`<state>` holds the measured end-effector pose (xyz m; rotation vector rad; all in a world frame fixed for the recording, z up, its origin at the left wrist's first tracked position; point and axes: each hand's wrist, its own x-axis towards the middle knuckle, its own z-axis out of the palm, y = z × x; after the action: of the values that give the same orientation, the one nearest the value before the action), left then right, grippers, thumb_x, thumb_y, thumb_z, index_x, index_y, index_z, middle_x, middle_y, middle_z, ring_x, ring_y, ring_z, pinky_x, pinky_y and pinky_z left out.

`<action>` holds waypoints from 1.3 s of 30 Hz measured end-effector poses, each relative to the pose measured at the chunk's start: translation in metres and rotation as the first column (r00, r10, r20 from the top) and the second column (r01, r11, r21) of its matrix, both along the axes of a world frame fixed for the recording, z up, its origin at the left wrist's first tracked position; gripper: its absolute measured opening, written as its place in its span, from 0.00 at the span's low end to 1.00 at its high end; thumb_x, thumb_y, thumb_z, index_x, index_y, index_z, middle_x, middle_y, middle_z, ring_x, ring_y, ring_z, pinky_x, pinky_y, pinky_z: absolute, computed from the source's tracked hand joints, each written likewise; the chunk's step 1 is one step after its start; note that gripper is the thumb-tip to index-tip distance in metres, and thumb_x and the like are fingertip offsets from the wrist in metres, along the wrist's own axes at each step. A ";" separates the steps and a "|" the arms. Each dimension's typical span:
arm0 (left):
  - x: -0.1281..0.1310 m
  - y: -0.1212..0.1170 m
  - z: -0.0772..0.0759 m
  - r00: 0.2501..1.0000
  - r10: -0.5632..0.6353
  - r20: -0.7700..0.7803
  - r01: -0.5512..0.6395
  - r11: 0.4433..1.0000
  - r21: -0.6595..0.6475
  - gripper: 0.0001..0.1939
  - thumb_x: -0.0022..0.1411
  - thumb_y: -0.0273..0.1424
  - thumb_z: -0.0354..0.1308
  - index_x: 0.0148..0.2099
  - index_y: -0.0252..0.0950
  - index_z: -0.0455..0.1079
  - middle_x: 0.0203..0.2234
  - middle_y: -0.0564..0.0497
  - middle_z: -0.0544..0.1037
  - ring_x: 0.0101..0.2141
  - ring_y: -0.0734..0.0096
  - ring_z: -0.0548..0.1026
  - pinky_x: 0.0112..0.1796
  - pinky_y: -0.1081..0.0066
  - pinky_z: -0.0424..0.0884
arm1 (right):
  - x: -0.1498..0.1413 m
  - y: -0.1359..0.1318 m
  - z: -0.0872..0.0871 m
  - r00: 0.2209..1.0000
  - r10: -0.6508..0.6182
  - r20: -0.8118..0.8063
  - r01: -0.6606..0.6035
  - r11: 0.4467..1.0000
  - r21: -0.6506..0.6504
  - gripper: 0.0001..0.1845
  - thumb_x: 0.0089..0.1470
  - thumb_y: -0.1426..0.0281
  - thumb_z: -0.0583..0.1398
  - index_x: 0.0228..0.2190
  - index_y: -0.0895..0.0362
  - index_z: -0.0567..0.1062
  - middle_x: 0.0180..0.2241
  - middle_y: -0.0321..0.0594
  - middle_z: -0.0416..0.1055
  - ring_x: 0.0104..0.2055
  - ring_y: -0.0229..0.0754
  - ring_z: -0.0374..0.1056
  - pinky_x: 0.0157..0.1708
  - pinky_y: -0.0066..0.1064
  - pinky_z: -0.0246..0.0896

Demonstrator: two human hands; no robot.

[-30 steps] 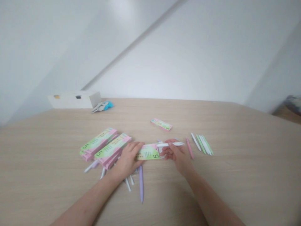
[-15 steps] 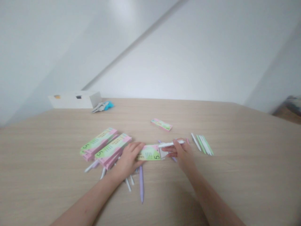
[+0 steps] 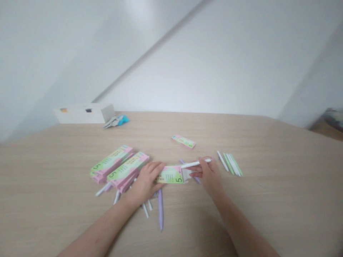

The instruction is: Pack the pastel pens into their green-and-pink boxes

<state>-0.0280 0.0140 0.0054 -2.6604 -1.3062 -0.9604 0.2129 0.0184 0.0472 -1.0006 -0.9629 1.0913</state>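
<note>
My left hand [image 3: 149, 178] grips a flat green-and-pink pen box [image 3: 173, 175] marked 5, lying on the table with its open end to the right. A white flap shows at that end. Pinched in my right hand [image 3: 209, 175] is a white pen [image 3: 194, 164], its left tip at the upper corner of the box's opening; whether the tip is inside I cannot tell. A purple pen lies partly hidden behind the box end. Another purple pen [image 3: 160, 210] and several white pens [image 3: 145, 210] lie beneath and in front of my left hand.
Stacked pen boxes [image 3: 128, 169] lie to the left, over more pens. One pen box [image 3: 183, 141] lies farther back. Several white and green pens [image 3: 232, 164] are lined up at right. A white carton [image 3: 83, 114] and a grey-and-blue crumpled item [image 3: 117, 121] stand near the wall.
My right hand and the white pen have shifted slightly right, away from the box. The left hand stays on the box, and the view has moved a little.
</note>
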 end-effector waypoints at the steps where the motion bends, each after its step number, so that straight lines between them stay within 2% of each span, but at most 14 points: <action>1: 0.000 0.000 0.000 1.000 0.001 0.004 -0.001 1.000 -0.001 0.28 0.59 0.35 0.58 0.60 0.39 0.55 0.53 0.42 0.65 0.53 0.55 0.63 0.53 0.54 0.62 | 0.000 -0.001 0.001 1.000 -0.005 0.001 0.005 1.000 0.008 0.19 0.47 0.55 0.63 0.29 0.54 0.62 0.24 0.36 0.73 0.28 0.47 0.76 0.18 0.29 0.72; 12: -0.001 0.002 0.000 0.999 0.031 0.033 -0.031 1.000 -0.003 0.28 0.58 0.35 0.59 0.59 0.38 0.57 0.53 0.42 0.66 0.53 0.56 0.64 0.53 0.55 0.63 | 0.007 -0.002 0.000 0.997 -0.073 0.033 0.069 0.993 0.098 0.18 0.51 0.54 0.59 0.30 0.54 0.62 0.29 0.39 0.74 0.26 0.45 0.75 0.18 0.31 0.72; 17: -0.002 0.002 -0.001 0.999 0.019 0.033 -0.019 1.000 0.018 0.28 0.57 0.34 0.60 0.59 0.39 0.58 0.53 0.43 0.67 0.53 0.55 0.65 0.53 0.54 0.63 | 0.008 -0.003 0.002 0.996 -0.055 0.074 0.046 0.991 0.123 0.18 0.51 0.54 0.60 0.30 0.53 0.61 0.24 0.35 0.72 0.25 0.46 0.74 0.14 0.29 0.68; 22: -0.002 0.001 0.002 0.998 0.031 0.051 -0.032 0.999 0.007 0.28 0.57 0.34 0.60 0.59 0.40 0.58 0.52 0.43 0.68 0.53 0.55 0.65 0.53 0.54 0.63 | 0.001 -0.006 -0.001 0.993 -0.014 0.117 0.000 0.993 0.121 0.18 0.51 0.53 0.59 0.31 0.53 0.61 0.23 0.34 0.71 0.24 0.45 0.74 0.16 0.29 0.69; 26: -0.002 0.001 0.004 0.997 0.046 0.058 -0.047 0.999 0.001 0.29 0.56 0.33 0.60 0.59 0.40 0.57 0.52 0.44 0.67 0.53 0.57 0.65 0.53 0.56 0.64 | -0.002 -0.009 -0.002 0.995 -0.020 0.099 0.006 0.991 0.133 0.18 0.52 0.53 0.59 0.31 0.53 0.61 0.27 0.36 0.73 0.26 0.44 0.75 0.18 0.29 0.71; 32: -0.003 0.002 0.001 0.998 0.037 0.048 -0.037 0.999 -0.001 0.28 0.57 0.34 0.59 0.59 0.40 0.56 0.53 0.44 0.66 0.53 0.56 0.64 0.54 0.55 0.63 | 0.002 -0.010 0.004 0.997 -0.080 0.008 0.078 0.982 0.172 0.16 0.53 0.55 0.58 0.34 0.53 0.61 0.28 0.35 0.72 0.25 0.44 0.75 0.16 0.29 0.69; 39: -0.004 0.002 0.000 0.997 0.052 0.055 -0.052 0.999 -0.002 0.29 0.57 0.34 0.59 0.59 0.39 0.56 0.53 0.44 0.66 0.54 0.57 0.63 0.54 0.56 0.62 | -0.004 -0.011 0.001 0.995 -0.030 0.098 0.008 0.976 0.218 0.17 0.53 0.55 0.59 0.33 0.54 0.62 0.30 0.36 0.72 0.28 0.44 0.75 0.18 0.28 0.70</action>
<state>-0.0320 0.0157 0.0058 -2.6048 -1.3790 -1.0338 0.2087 0.0075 0.0483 -0.8894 -1.1271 0.9039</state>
